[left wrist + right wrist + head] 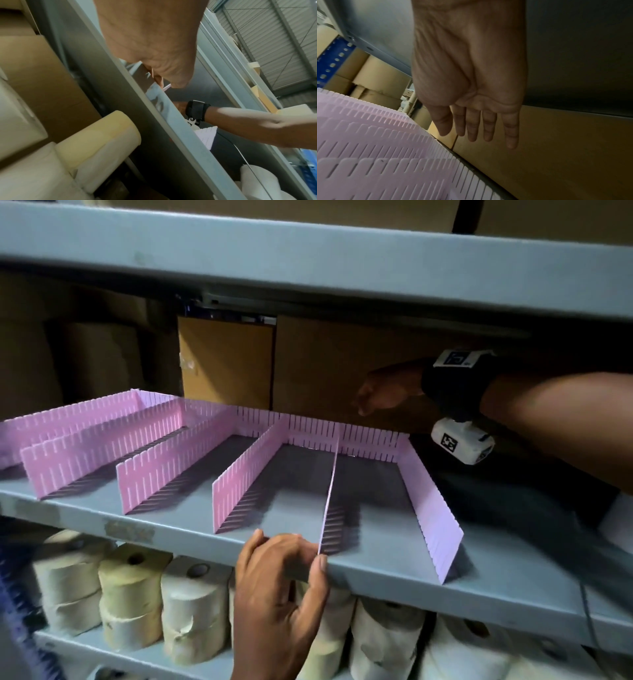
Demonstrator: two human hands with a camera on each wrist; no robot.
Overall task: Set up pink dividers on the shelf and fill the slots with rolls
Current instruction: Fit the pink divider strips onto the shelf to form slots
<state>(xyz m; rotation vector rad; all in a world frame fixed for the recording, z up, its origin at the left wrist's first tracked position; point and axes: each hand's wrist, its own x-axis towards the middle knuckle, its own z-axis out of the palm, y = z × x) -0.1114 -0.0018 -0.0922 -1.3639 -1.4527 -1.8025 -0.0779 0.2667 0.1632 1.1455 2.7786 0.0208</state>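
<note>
Cardboard boxes (226, 361) stand behind the slotted pink plastic dividers (246, 481) upright on the grey metal shelf (496, 587), paper rolls (191, 604) stacked on the shelf below; left hand (284, 587) pinches one thin divider's (330, 494) front end at the shelf edge, right hand (471, 86) hovers flat, fingers spread, touching nothing.

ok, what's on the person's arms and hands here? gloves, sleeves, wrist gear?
No gloves or sleeves in view: both hands and the forearms are bare. The right wrist carries a black strap with two white camera modules: one on top, one underneath, each with a black square marker. The left hand shows no gear in the head view.
</note>
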